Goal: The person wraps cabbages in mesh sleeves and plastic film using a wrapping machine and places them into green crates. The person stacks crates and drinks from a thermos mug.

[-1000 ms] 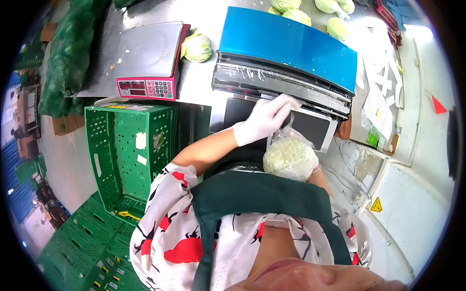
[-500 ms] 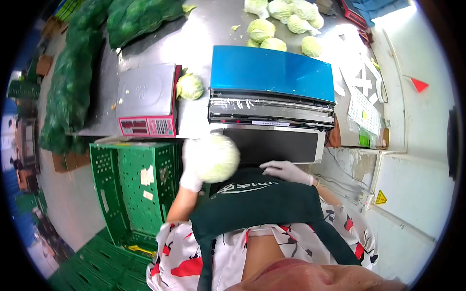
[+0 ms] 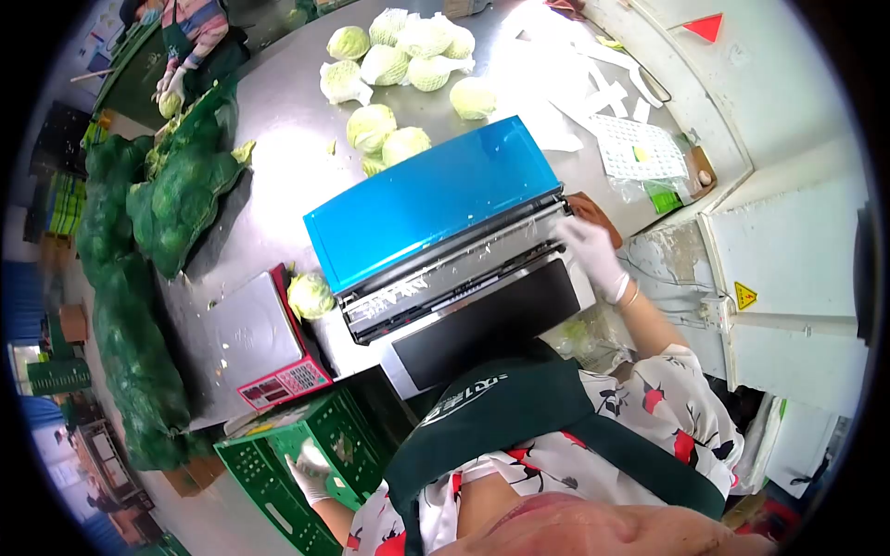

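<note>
My left hand (image 3: 311,468), in a white glove, is over the green crate (image 3: 348,440) at the lower left. Its fingers are apart and nothing shows in them. My right hand (image 3: 595,258), also gloved, is at the right end of the wrapping machine (image 3: 436,204), by its film slot; its fingertips are blurred, so their closure is unclear. The machine has a blue lid and a dark front plate (image 3: 487,324). Left of it are a cabbage (image 3: 310,296) and a red scale (image 3: 264,338) with a metal pan.
Several cabbages (image 3: 406,146), some in white net, lie beyond the machine. Green net sacks (image 3: 139,324) line the left edge. White strips and a perforated sheet (image 3: 640,148) lie at the right. A co-worker (image 3: 199,42) handles a cabbage at the upper left.
My left hand has moved down to the crate, and the wrapped cabbage it held is out of sight. My right hand has risen to the machine's right end. The view has turned.
</note>
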The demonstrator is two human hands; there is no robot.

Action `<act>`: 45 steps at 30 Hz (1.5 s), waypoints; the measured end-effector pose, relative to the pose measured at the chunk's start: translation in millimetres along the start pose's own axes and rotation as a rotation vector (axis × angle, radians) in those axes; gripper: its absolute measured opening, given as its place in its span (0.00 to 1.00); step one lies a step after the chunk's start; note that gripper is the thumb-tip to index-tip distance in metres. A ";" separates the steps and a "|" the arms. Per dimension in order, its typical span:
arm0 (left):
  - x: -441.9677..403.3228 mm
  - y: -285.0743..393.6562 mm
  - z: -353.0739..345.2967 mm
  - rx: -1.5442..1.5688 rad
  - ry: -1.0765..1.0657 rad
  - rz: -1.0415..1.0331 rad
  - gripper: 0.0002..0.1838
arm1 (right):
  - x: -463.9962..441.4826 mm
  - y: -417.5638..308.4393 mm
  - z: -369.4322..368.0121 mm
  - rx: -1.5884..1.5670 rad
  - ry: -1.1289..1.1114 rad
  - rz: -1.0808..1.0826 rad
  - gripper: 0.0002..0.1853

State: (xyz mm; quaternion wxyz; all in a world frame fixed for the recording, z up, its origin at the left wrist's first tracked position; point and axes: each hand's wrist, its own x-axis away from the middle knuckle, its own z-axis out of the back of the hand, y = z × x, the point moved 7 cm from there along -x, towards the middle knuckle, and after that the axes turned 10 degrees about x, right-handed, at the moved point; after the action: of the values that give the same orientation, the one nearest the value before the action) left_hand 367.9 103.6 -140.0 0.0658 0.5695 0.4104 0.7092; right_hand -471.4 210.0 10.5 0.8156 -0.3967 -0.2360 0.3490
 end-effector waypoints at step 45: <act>23.2 90.5 -912.4 -0.095 -1.359 0.022 0.36 | -383.1 -36.1 -19.9 0.114 -0.110 0.446 0.27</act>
State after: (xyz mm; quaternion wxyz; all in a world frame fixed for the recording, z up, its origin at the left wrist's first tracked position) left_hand -392.4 -405.5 -76.3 0.3268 0.8891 0.2405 0.2118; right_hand -691.6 -105.4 -13.0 0.7252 -0.3729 -0.1666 0.5543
